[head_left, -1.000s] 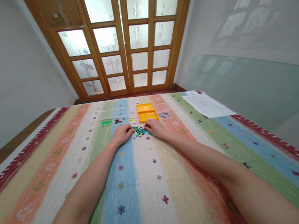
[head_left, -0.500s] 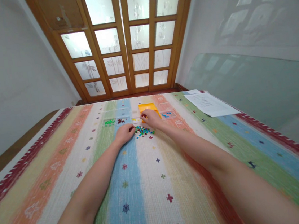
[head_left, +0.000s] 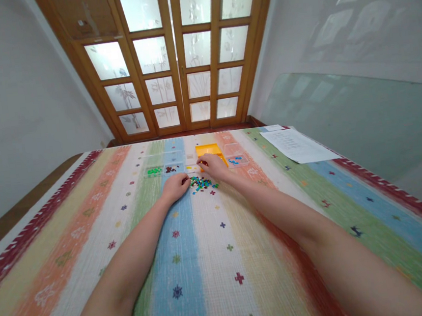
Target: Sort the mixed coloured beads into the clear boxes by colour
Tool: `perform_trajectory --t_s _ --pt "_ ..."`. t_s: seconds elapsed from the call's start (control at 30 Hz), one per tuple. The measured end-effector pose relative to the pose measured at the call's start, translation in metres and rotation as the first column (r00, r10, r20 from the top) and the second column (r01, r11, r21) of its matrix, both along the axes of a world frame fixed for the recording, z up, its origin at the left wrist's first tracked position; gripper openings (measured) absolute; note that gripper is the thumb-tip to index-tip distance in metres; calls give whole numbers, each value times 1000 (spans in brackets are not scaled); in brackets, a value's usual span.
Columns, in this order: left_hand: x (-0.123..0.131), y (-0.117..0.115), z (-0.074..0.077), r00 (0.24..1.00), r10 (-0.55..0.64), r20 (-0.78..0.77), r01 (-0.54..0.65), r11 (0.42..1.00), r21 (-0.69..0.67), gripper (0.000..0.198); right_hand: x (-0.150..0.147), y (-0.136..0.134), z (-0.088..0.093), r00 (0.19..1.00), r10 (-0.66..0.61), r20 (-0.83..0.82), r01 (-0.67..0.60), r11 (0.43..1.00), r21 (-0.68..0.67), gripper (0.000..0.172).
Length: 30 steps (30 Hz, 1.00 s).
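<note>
A loose pile of small coloured pieces [head_left: 202, 183], mostly blue, green and dark, lies on the striped cloth. At its left edge rests my left hand [head_left: 176, 187], fingers curled together; whatever is in them is too small to make out. My right hand [head_left: 214, 167] is held above the far side of the pile, before a yellow box [head_left: 207, 149], with thumb and fingertips pinched. Any piece in that pinch cannot be made out. Just left of the right fingertips, a clear box holds a few yellow pieces [head_left: 189, 168].
Farther left, clear boxes hold green pieces [head_left: 154, 171] and dark brown pieces [head_left: 172, 169]. Blue pieces [head_left: 236, 160] sit in another clear box to the right. A printed paper [head_left: 297, 146] lies at the far right of the striped tablecloth [head_left: 212, 260].
Both hands stay almost in place. The view has tilted very slightly, and more yellow shows in the clear box beside the right fingertips.
</note>
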<state>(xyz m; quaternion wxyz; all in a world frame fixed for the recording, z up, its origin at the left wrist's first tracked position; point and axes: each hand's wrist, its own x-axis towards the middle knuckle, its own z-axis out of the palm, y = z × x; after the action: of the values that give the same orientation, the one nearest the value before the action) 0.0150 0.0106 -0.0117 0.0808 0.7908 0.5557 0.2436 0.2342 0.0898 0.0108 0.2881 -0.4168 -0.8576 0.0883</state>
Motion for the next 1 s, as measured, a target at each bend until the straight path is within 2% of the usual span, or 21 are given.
perform_trajectory --t_s 0.17,0.3,0.53,1.0 --pt "0 1 -1 1000 4 -3 -4 1000 -19 27 24 -37 1 974 218 55 -214 975 -60 18" --pt "-1 2 -3 1000 1 -5 -1 1000 -12 27 35 -63 -3 948 293 121 -283 955 -89 16" --pt "-2 1 -4 1000 15 24 -15 1000 -17 24 29 -75 -10 940 286 184 -286 958 -23 17" --pt "-2 1 -3 999 31 8 -31 1000 -1 22 25 -74 -18 941 294 166 -304 952 40 12"
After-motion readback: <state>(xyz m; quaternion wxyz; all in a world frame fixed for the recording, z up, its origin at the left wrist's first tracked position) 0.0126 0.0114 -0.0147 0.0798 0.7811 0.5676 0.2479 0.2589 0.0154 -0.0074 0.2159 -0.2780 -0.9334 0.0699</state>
